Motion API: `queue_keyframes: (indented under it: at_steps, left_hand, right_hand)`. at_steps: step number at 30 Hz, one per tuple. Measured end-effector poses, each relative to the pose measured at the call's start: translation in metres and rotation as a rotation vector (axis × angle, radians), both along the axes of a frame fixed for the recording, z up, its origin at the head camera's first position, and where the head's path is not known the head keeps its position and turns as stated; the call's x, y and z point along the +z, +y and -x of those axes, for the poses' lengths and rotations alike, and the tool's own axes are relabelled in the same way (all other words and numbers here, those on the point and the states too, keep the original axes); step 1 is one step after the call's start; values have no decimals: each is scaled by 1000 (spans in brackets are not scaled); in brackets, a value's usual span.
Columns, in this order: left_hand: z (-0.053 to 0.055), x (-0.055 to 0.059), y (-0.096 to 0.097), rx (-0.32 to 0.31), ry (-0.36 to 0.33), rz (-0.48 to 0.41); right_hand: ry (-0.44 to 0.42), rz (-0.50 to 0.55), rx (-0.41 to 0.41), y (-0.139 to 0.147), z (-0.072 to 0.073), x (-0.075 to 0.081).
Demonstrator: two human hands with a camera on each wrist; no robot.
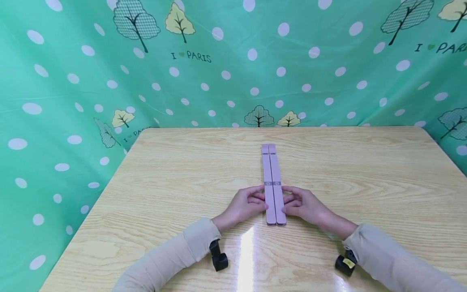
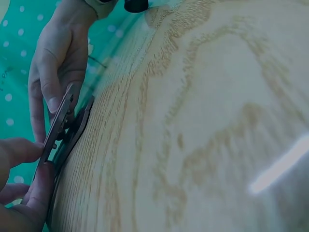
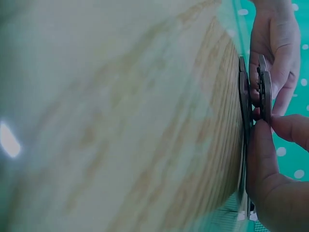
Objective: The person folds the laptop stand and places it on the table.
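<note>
A pale purple folding laptop stand (image 1: 270, 170), folded into two long narrow bars side by side, lies lengthwise on the table, with a grey band across each bar. My left hand (image 1: 243, 205) pinches its left edge near the front end, and my right hand (image 1: 308, 206) pinches the right edge opposite. In the left wrist view, thumb and finger hold the stand's upper layer (image 2: 59, 121), which stands slightly apart from the lower layer (image 2: 79, 130). The right wrist view shows the same gap between the upper layer (image 3: 265, 94) and the part against the table.
The wood-grain table (image 1: 197, 162) extends around the stand on all sides. Behind it and at the left hangs a green dotted curtain (image 1: 219, 97). Black wrist cameras (image 1: 219, 256) sit below both sleeves, and a bright light reflection (image 1: 246, 255) falls near the front.
</note>
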State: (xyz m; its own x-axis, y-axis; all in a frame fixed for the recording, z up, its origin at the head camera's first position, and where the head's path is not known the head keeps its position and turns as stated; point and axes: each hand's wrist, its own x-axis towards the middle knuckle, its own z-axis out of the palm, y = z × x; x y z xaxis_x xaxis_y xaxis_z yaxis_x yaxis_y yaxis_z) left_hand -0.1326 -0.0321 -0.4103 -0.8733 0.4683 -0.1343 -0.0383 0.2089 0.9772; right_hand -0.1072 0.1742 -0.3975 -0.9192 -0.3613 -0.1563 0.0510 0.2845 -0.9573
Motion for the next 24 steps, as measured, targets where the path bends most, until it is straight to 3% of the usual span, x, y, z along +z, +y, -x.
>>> queue_keyframes:
  at_steps: [11,24]
  left_hand:
    - [0,3,0,-15,50,61]
    - [4,6,-2,-57,212,237]
  right_hand:
    - [77,-115,7,-5,0,3]
    - [106,-153,23,-4,3,3]
